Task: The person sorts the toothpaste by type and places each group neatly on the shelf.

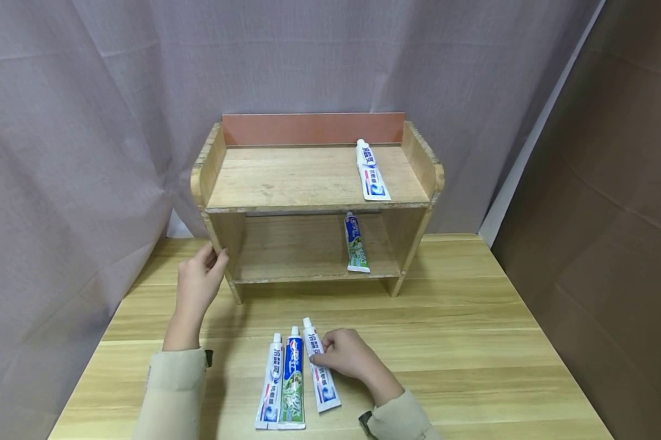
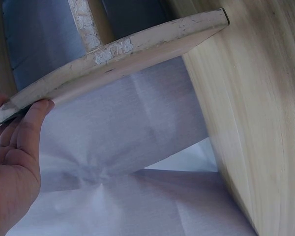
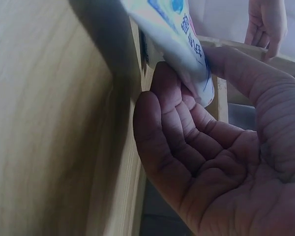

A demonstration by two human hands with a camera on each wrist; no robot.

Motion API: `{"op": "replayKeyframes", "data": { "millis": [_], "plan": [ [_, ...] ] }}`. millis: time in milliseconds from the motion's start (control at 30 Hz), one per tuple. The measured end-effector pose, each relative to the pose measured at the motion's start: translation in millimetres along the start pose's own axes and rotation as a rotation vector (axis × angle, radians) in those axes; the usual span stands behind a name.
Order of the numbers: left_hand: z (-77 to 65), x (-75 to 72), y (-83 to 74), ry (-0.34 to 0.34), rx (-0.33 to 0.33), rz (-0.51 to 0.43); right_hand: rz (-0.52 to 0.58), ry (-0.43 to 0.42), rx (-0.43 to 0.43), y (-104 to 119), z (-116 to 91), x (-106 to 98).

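Note:
My left hand [image 1: 198, 276] grips the left side panel of a small two-tier wooden shelf [image 1: 286, 183]; in the left wrist view its thumb and fingers pinch the panel's edge [image 2: 113, 51]. With my right hand [image 1: 352, 355] I pinch a white and blue toothpaste tube [image 1: 321, 366] between thumb and curled fingers, its cap pointing toward the shelf. The right wrist view shows this tube [image 3: 174, 44] close over the table. Just left of it lie a blue and green toothpaste tube [image 1: 292, 382] and another white toothpaste tube [image 1: 271, 385], side by side.
A white toothpaste tube [image 1: 370, 171] lies on the upper tier toward the right. On the lower tier, also at right, is a blue and green tube [image 1: 355, 243]. The shelf stands on a wooden table [image 1: 473, 342], with a grey curtain [image 1: 308, 55] behind and brown cloth [image 1: 600, 153] at right.

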State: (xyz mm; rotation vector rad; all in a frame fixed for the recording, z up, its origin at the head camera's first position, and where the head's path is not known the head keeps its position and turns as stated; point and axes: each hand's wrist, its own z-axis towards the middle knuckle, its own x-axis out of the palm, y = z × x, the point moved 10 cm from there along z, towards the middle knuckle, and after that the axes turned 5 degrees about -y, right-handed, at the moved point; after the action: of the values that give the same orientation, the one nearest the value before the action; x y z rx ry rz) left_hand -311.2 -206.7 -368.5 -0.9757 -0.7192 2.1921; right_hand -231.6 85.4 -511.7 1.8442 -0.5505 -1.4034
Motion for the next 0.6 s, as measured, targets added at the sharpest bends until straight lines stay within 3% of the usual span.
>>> {"op": "replayKeyframes", "data": {
  "millis": [600],
  "plan": [
    [-0.5,-0.3,-0.5,0.009,-0.016,-0.009,0.063,0.007,-0.003,1.2,-0.6,-0.5]
  ]
}}
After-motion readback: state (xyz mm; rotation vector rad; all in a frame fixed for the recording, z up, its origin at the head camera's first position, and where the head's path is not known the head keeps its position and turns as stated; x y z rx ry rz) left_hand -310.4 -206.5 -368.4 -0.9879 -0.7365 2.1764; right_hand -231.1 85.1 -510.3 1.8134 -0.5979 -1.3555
